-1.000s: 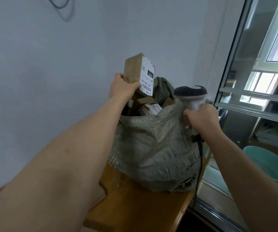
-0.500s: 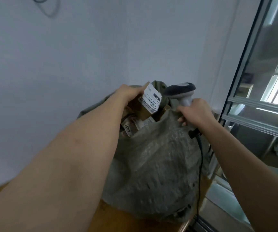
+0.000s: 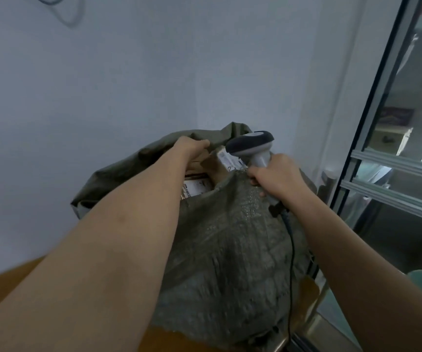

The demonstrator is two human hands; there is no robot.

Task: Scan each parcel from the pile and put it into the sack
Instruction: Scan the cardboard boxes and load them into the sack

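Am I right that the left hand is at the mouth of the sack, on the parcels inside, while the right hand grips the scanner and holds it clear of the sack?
Not quite. In the head view the right hand grips the scanner and also pinches the near rim of the sack, so it is not clear of it. The left hand is indeed at the mouth, on the parcels.

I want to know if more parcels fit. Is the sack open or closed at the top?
Open. The sack mouth gapes, parcels show inside, and the left hand reaches into it.
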